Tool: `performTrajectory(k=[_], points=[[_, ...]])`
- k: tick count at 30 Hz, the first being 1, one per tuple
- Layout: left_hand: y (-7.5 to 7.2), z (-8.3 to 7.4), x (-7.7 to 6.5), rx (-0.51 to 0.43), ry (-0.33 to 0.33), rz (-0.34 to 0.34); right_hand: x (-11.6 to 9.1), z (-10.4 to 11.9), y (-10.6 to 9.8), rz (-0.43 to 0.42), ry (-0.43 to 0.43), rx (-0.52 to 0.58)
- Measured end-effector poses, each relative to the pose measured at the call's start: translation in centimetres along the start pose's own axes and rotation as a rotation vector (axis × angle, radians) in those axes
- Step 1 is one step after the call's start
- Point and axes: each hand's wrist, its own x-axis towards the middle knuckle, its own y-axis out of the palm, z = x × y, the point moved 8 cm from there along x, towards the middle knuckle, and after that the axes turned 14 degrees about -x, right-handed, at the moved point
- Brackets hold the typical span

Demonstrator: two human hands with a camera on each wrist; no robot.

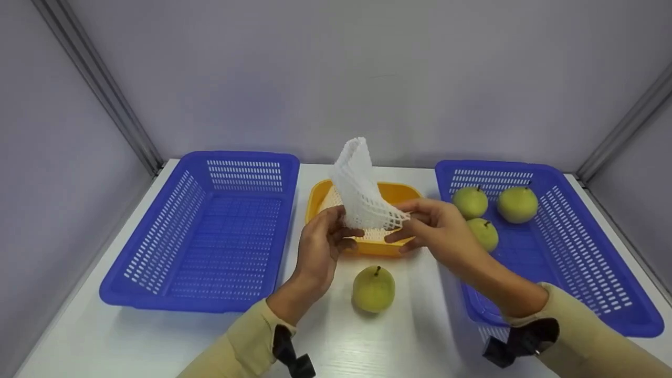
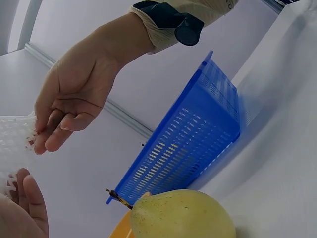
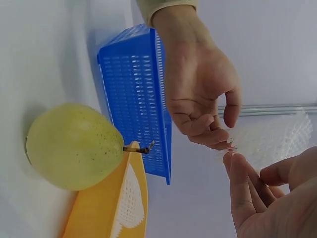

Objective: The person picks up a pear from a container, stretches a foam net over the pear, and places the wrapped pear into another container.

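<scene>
A white foam fruit net (image 1: 358, 184) is held up between both hands over a small yellow basket (image 1: 380, 249). My left hand (image 1: 318, 251) holds the lower left side of the net, thumb in front. With thumb and fingers, my right hand (image 1: 443, 230) pinches the mesh at its lower right end, pulling that corner out sideways. The net's other end points up and looks flattened. Just in front of the yellow basket, a green-yellow pear (image 1: 373, 289) stands on the table with its stem up. The right wrist view shows both hands' fingertips close together at the net's end (image 3: 270, 136).
More white netting (image 1: 331, 199) lies inside the yellow basket. On the right, a blue basket (image 1: 593, 252) contains several pears (image 1: 517, 205), partly behind my right forearm. Another blue basket (image 1: 199, 303), with nothing in it, stands left. A grey wall (image 1: 388, 79) rises behind the table.
</scene>
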Motion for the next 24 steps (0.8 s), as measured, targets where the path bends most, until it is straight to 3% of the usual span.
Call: performTrajectory(k=[5,10,17,21,24], points=[[-0.3,0.0,-0.1,0.005,0.019,-0.015,-0.8,-0.9,0.1,-0.008,0.114,0.210],[-0.1,0.1,-0.3,0.063,0.042,0.041,-1.5,-1.3,0.3,-0.051,0.163,0.340],[0.0,0.2,-1.3,0.245,0.090,0.088,-2.3,-1.8,0.7,-0.087,0.157,0.368],[0.3,0.4,-2.1,0.288,0.103,0.144,-2.7,-2.9,1.2,-0.103,0.162,0.370],[-0.1,0.7,-2.5,0.312,0.102,0.144,-3.0,-3.7,1.7,-0.104,0.159,0.344]])
